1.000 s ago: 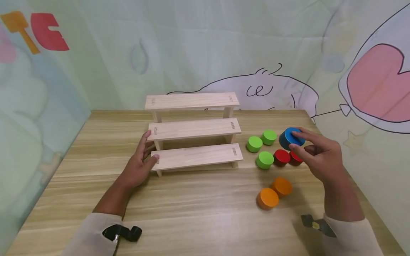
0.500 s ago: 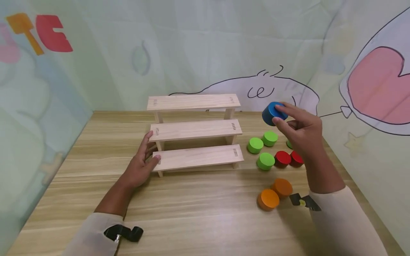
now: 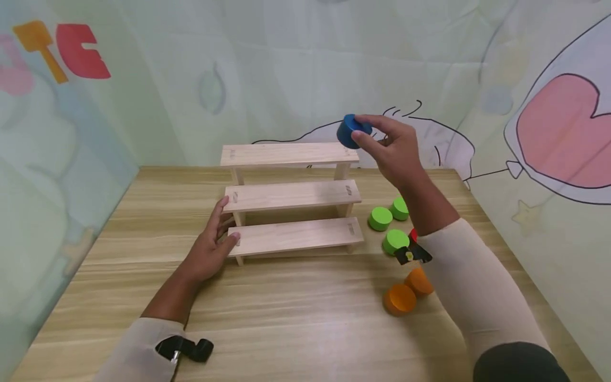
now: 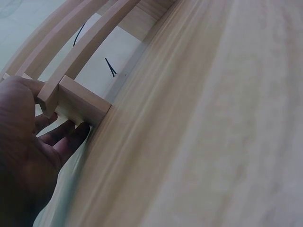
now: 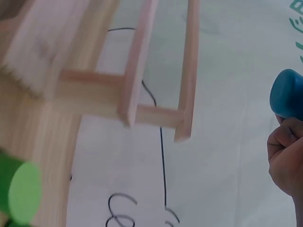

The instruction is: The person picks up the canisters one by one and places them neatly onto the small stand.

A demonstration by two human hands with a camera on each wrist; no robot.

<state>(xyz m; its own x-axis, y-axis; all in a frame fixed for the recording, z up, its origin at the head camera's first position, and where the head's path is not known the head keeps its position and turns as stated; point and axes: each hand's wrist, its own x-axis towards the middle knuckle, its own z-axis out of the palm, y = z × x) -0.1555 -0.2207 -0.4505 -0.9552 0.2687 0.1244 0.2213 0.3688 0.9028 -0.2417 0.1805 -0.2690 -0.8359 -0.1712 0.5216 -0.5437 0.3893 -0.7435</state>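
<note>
Blue cylinder (image 3: pixel 347 132) moved left and up, pinched in the right hand (image 3: pixel 393 154), now above and apart from the right end of the top board (image 3: pixel 281 154) of the stepped wooden rack (image 3: pixel 291 195). Rack's long axis runs left-right; left hand (image 3: pixel 208 250) grips its left end.

Wood-grain bench (image 3: pixel 286 329) with three-tier stand (image 3: pixel 293 196); at right, three green cylinders (image 3: pixel 380 218), two orange cylinders (image 3: pixel 400 300) nearer, and a red piece (image 3: pixel 413 234), probably cylindrical.
</note>
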